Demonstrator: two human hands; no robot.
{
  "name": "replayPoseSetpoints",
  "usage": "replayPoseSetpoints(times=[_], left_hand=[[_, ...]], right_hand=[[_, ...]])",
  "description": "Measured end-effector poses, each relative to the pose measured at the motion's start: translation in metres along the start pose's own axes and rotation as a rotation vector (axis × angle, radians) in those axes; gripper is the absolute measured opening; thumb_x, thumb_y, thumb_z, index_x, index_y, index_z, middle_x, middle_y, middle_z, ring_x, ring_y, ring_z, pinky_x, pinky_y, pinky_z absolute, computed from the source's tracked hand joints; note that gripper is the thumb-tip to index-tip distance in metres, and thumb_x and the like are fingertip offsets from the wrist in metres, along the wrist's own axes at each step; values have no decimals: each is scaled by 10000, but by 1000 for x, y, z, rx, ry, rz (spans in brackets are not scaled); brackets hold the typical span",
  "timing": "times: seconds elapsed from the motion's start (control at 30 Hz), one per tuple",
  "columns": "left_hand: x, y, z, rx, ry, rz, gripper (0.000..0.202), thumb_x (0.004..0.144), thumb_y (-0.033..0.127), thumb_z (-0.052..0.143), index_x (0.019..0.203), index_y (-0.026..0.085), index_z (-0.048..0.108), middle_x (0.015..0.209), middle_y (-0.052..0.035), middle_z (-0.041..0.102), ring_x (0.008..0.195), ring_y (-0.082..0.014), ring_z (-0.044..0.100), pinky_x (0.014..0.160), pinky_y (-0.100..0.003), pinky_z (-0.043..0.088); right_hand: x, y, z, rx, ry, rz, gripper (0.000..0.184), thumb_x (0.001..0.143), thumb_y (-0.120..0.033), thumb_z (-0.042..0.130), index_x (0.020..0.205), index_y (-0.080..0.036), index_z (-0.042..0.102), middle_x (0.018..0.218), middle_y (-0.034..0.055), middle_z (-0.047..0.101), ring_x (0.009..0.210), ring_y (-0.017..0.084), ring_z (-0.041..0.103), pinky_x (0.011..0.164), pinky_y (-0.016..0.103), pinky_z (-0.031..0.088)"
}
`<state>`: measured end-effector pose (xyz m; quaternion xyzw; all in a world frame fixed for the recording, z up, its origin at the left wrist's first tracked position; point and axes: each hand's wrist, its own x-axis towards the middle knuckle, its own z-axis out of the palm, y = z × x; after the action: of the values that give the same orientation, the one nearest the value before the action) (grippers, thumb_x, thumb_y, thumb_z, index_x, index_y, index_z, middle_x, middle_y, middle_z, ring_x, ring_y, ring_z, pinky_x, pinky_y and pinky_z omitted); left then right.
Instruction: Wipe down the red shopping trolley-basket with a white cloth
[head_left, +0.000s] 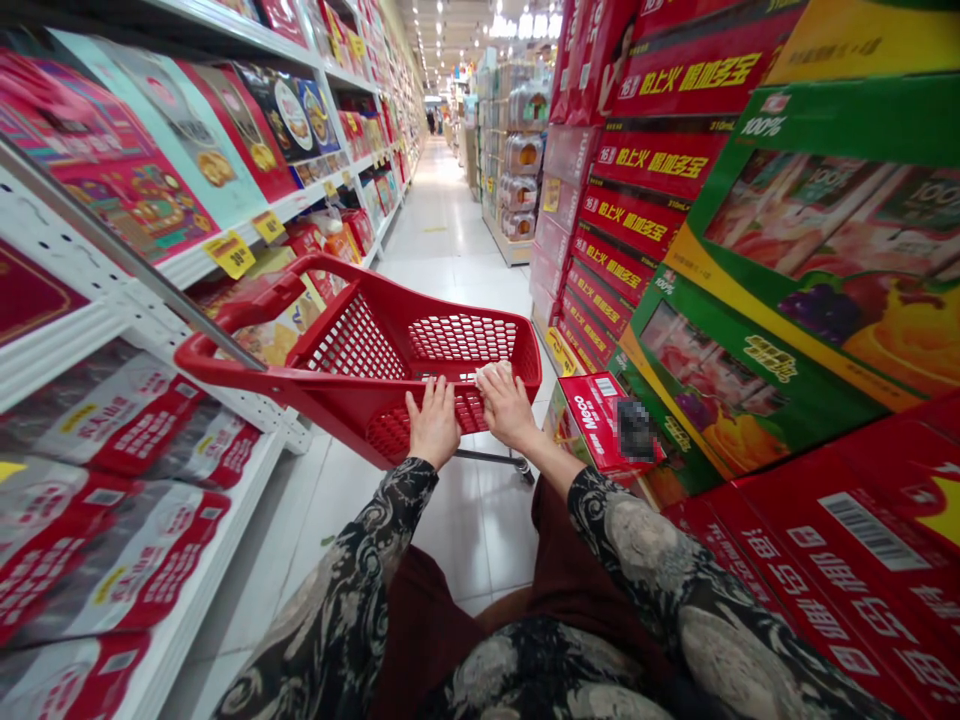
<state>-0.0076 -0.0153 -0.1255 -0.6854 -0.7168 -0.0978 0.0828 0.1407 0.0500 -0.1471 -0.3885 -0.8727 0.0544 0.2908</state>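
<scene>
Left of the aisle, a shelf (pixel 45 362) carries red packets. The red trolley basket (pixel 352 350) stands mid-aisle. The left hand (pixel 433 422) lies flat on its near rim, fingers straight and slightly spread. The right hand (pixel 507 405) lies just beside it in the same way. Juice cartons (pixel 787 260) are stacked on the right.

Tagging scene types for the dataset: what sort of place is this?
Most likely a supermarket aisle. Shelves of packaged goods with yellow price tags run along the left, stacked drink cartons on the right, and the left hand and right hand rest on the rim of a red shopping basket.
</scene>
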Motion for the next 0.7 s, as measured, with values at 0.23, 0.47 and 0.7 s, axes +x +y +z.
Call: replayPoseSetpoints(times=[0.23,0.47,0.7], left_hand=[[3,11,-3,-82,18,-12,618,760,175,425,1367,80,359,1486,-148,280,1394,-293,190,1099,-610,134],[13,52,4,-537,26,88,594,740,141,507,1321,86,395,1435,-187,368,1350,-280,304,1110,-510,224],[35,80,12,-1515,50,-481,463,680,168,607,1136,149,522,1086,-111,645,985,-199,625,915,-377,469]], right_hand=[[-8,49,-11,113,117,157,534,755,-71,389,1277,-96,501,1357,141,473,1306,231,362,1114,462,256],[2,30,-7,405,179,203,538,728,-80,397,1246,-118,538,1329,104,518,1294,189,399,1131,401,255],[12,8,-11,1132,346,566,497,705,-129,432,1186,-141,555,1146,80,651,1006,178,633,904,345,503]])
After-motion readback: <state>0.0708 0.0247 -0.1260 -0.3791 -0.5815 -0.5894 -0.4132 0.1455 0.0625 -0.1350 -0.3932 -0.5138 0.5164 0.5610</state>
